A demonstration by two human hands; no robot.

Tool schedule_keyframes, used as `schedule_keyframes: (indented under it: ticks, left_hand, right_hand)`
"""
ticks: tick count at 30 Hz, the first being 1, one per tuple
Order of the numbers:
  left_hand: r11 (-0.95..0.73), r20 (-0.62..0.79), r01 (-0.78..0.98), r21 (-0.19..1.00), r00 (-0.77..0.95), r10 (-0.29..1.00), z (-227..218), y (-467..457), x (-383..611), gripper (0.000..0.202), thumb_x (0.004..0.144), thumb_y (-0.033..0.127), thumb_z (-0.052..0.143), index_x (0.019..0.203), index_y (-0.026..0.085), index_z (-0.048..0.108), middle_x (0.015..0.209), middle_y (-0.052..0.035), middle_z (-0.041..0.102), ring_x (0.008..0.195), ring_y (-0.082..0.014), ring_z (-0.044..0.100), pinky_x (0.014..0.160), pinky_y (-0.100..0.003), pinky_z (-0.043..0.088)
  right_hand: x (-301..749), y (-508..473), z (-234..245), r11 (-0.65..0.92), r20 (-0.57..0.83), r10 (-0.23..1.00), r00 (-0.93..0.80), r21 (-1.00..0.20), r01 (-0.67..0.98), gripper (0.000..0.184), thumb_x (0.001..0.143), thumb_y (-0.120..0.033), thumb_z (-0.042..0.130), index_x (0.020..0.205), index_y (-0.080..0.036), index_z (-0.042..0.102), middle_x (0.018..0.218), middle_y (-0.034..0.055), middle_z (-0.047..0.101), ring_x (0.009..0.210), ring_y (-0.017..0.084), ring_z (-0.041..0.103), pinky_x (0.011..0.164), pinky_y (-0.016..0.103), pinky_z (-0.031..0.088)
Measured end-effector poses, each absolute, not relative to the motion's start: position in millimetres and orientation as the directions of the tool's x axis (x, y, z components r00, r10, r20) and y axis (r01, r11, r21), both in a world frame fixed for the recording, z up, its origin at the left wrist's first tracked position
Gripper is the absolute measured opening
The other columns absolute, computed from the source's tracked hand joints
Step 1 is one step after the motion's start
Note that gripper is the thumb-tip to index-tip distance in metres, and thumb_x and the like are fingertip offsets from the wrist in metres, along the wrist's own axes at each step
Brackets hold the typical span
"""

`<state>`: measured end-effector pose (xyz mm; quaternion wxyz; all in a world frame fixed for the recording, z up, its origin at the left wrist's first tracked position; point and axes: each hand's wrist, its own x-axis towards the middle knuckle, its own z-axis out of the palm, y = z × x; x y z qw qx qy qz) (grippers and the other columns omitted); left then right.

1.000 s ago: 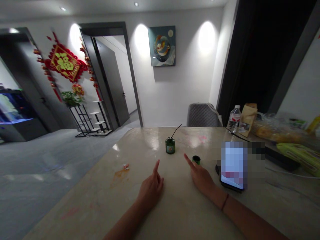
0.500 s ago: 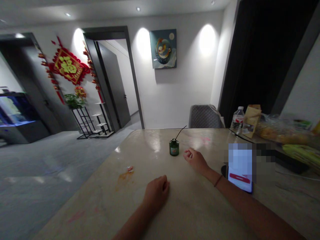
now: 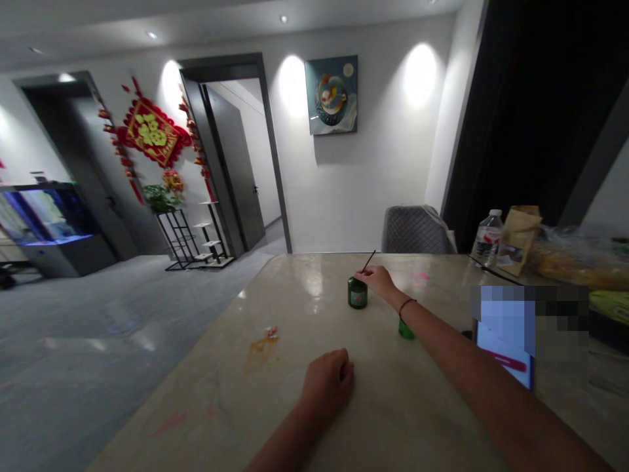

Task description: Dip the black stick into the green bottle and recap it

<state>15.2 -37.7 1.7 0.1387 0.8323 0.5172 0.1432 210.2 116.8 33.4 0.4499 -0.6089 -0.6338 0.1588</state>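
A small dark green glass bottle (image 3: 358, 296) with a pale label stands upright on the table, a thin dark stick (image 3: 369, 261) slanting up from its mouth. My right hand (image 3: 377, 279) has its fingers closed at the bottle's neck, beside the base of the stick. They cover the neck, so the exact grip is partly hidden. Below my right wrist, partly covered by the forearm, is a bright green object (image 3: 405, 330) of unclear kind. Loosely curled, my left hand (image 3: 328, 380) rests on the tabletop nearer to me, with nothing visible in it.
Across the table (image 3: 221, 393) lie a small crumpled scrap (image 3: 272, 332) and an orange stain. To the right are a phone (image 3: 506, 341) with a blurred screen, a water bottle (image 3: 486, 239), a paper bag (image 3: 518, 241) and plastic packages. A grey chair (image 3: 417, 231) stands at the far edge.
My right hand has moved forward and up from the bottle's right side to its neck. The bright green object now shows under my wrist. The view has turned slightly left.
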Motion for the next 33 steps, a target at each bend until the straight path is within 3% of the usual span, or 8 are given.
schedule_keyframes:
  ticks: [6, 10, 14, 16, 20, 26, 29, 33]
  left_hand:
    - [-0.437, 0.091, 0.809, 0.393, 0.439, 0.894, 2.0, -39.0, 15.3, 0.018, 0.078, 0.026, 0.038, 0.064, 0.017, 0.046, 0.061, 0.0018, 0.047, 0.055, -0.0089, 0.037, 0.053, -0.021, 0.024]
    - [-0.430, 0.090, 0.822, 0.374, 0.429, 0.899, 2.3, -39.6, 16.0, 0.018, 0.078, 0.026, 0.039, 0.064, 0.017, 0.046, 0.060, 0.0021, 0.046, 0.055, -0.0087, 0.037, 0.053, -0.021, 0.024]
    - [-0.438, 0.106, 0.819, 0.370, 0.431, 0.896, 2.5, -39.7, 16.2, 0.018, 0.078, 0.026, 0.038, 0.064, 0.017, 0.046, 0.060, 0.0025, 0.046, 0.054, -0.0086, 0.037, 0.053, -0.021, 0.023]
    - [-0.438, 0.098, 0.819, 0.371, 0.435, 0.895, 3.0, -39.5, 16.2, 0.018, 0.079, 0.026, 0.038, 0.064, 0.017, 0.046, 0.060, 0.0024, 0.047, 0.054, -0.0087, 0.038, 0.053, -0.021, 0.024]
    - [-0.440, 0.091, 0.821, 0.365, 0.438, 0.894, 4.3, -39.5, 16.6, 0.018, 0.078, 0.026, 0.039, 0.065, 0.017, 0.047, 0.060, 0.0020, 0.047, 0.055, -0.0089, 0.038, 0.053, -0.021, 0.023]
    - [-0.448, 0.108, 0.825, 0.344, 0.440, 0.892, 4.8, -40.9, 18.4, 0.018, 0.078, 0.026, 0.038, 0.064, 0.018, 0.046, 0.062, 0.0012, 0.049, 0.056, -0.0096, 0.039, 0.053, -0.021, 0.023]
    - [-0.444, 0.102, 0.831, 0.335, 0.436, 0.894, 4.2, -40.8, 19.0, 0.019, 0.078, 0.027, 0.037, 0.064, 0.018, 0.045, 0.061, 0.0013, 0.048, 0.055, -0.0096, 0.038, 0.053, -0.021, 0.022]
    - [-0.459, 0.123, 0.826, 0.328, 0.445, 0.887, 2.7, -39.9, 18.9, 0.018, 0.078, 0.026, 0.037, 0.063, 0.018, 0.044, 0.061, 0.0017, 0.047, 0.055, -0.0096, 0.038, 0.053, -0.021, 0.022]
  right_hand:
    - [216.1, 114.3, 53.1, 0.239, 0.406, 0.907, 0.114, -0.718, 0.654, 0.019, 0.069, -0.027, 0.059, 0.067, -0.011, 0.068, 0.061, 0.0066, 0.067, 0.056, 0.014, 0.059, 0.053, 0.021, 0.040]
    - [227.3, 104.2, 72.5, 0.279, 0.453, 0.882, 0.130, -0.724, 0.631, 0.024, 0.073, -0.030, 0.056, 0.070, -0.010, 0.068, 0.062, 0.0073, 0.067, 0.055, 0.014, 0.059, 0.052, 0.022, 0.041]
    - [238.1, 69.4, 77.0, 0.369, 0.589, 0.793, 0.157, -0.669, 0.646, 0.026, 0.075, -0.034, 0.054, 0.075, -0.012, 0.067, 0.068, 0.0079, 0.067, 0.064, 0.017, 0.060, 0.059, 0.025, 0.044]
    - [241.8, 44.6, 68.9, 0.430, 0.657, 0.749, 0.080, -0.575, 0.697, 0.025, 0.079, -0.033, 0.050, 0.078, -0.014, 0.066, 0.076, 0.0069, 0.067, 0.070, 0.016, 0.060, 0.065, 0.026, 0.045]
    - [245.6, 1.2, 35.4, 0.475, 0.659, 0.719, -0.219, -0.237, 0.848, 0.022, 0.084, -0.024, 0.042, 0.084, -0.015, 0.063, 0.080, 0.0076, 0.065, 0.076, 0.018, 0.057, 0.073, 0.029, 0.042]
    - [238.4, -24.4, -7.5, 0.446, 0.419, 0.760, -0.497, 0.220, 0.867, 0.023, 0.081, -0.006, 0.038, 0.075, -0.013, 0.059, 0.071, 0.0094, 0.060, 0.068, 0.019, 0.053, 0.066, 0.030, 0.038]
    - [233.1, -30.6, -9.7, 0.466, 0.320, 0.774, -0.546, 0.296, 0.834, 0.021, 0.076, -0.002, 0.042, 0.075, -0.013, 0.058, 0.072, 0.0098, 0.060, 0.071, 0.020, 0.053, 0.067, 0.031, 0.038]
    - [231.6, -40.4, -2.1, 0.482, 0.267, 0.798, -0.540, 0.257, 0.838, 0.020, 0.074, -0.002, 0.043, 0.074, -0.014, 0.059, 0.076, 0.0103, 0.059, 0.079, 0.020, 0.052, 0.072, 0.032, 0.038]
